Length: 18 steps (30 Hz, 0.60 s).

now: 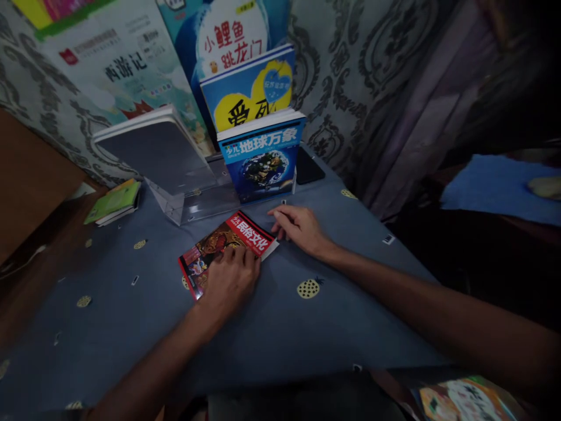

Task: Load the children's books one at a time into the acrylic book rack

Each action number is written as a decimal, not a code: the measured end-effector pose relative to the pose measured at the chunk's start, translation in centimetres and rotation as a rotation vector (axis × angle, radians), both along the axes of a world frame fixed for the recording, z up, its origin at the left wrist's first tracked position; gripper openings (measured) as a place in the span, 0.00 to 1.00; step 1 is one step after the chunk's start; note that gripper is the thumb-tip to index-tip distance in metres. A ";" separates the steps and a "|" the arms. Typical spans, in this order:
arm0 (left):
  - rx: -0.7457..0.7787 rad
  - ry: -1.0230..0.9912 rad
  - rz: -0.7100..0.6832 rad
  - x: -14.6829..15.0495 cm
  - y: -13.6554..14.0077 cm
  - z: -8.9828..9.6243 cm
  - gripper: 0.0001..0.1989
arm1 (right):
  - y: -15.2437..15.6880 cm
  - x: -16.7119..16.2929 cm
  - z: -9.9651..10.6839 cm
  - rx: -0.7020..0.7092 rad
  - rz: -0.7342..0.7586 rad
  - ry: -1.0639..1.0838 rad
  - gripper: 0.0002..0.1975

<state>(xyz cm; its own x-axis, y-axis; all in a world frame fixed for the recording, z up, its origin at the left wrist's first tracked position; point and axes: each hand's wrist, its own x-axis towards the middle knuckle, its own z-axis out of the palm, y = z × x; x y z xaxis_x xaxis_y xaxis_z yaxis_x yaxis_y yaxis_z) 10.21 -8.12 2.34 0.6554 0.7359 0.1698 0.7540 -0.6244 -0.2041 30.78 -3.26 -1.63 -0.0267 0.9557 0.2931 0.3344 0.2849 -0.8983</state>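
Note:
A small red-topped book [252, 230] with Chinese lettering and a picture cover lies face up on the patterned tablecloth. My left hand [232, 272] is over its near edge, fingers bent onto the cover; the thumb is hidden. Just past the book's right corner, my right hand [302, 231] hovers or rests by the cloth, fingers loosely bent and apart, with nothing visible in them. White page edges show at that corner. Right behind stands a blue book [263, 166] with a globe on its cover, leaning in a clear stand [210, 202].
Behind are a yellow-and-blue book [245, 93], a carp picture book [232, 35] and a pale green book [127, 64]. A grey-backed book [158, 152] leans left in the stand. Green booklets [114, 202] lie at left, a dark phone-like slab [309, 166] at right. Blue cloth [499, 187] lies farther right.

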 end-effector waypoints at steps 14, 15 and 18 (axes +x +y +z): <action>-0.041 0.026 0.039 0.4 0.0 1.1 0.12 | -0.7 0.0 0.9 0.076 -0.061 0.023 0.17; -0.048 0.037 0.050 0.5 0.0 1.3 0.12 | -0.9 -0.1 1.2 0.099 -0.068 0.020 0.17; -0.051 0.048 0.058 0.6 -0.2 1.3 0.13 | -1.7 -0.3 1.8 0.181 -0.071 -0.015 0.16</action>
<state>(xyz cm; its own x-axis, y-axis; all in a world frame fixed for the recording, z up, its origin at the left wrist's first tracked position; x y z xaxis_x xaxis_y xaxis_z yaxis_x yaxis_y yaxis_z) 10.82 -8.29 3.65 0.6176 0.7800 0.1009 0.7796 -0.5901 -0.2099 30.51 -4.93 0.18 0.0335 0.8868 0.4609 0.3722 0.4169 -0.8292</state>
